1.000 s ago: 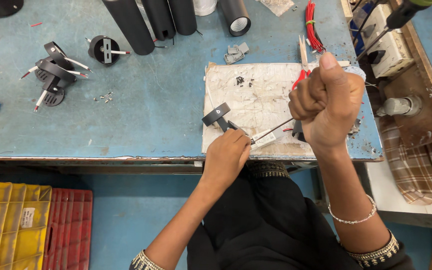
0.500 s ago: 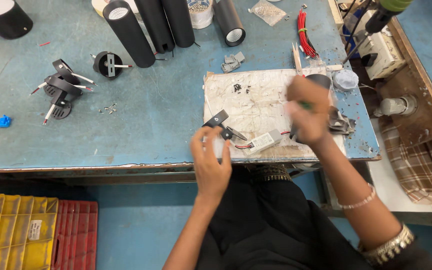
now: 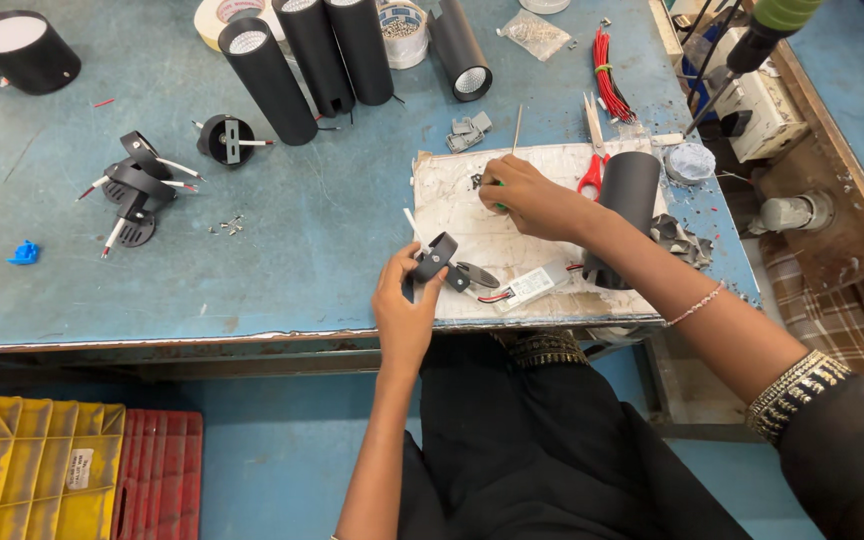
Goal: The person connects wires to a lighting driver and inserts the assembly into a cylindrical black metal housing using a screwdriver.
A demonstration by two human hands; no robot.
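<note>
My left hand [image 3: 407, 300] grips a small black bracket [image 3: 437, 255] with white wires at the near edge of a worn white mat [image 3: 462, 225]. My right hand [image 3: 532, 198] rests farther back on the mat, closed around a green-handled screwdriver [image 3: 516, 128] whose thin shaft points away from me. Its fingertips are next to some small dark parts [image 3: 474, 181]. A black cylinder housing [image 3: 630, 190] lies beside my right forearm. A small white driver box [image 3: 527, 287] with red and black wires sits just right of the bracket.
Several black cylinder housings [image 3: 272, 80] and tape rolls [image 3: 404, 30] stand at the back of the blue bench. Loose black brackets [image 3: 132, 190] lie to the left, red scissors [image 3: 590, 165] and a red wire bundle [image 3: 607, 75] to the right. Yellow and red crates [image 3: 22, 470] sit below left.
My right hand has come down from above the bracket and moved back across the mat with the screwdriver. My left hand stays on the bracket.
</note>
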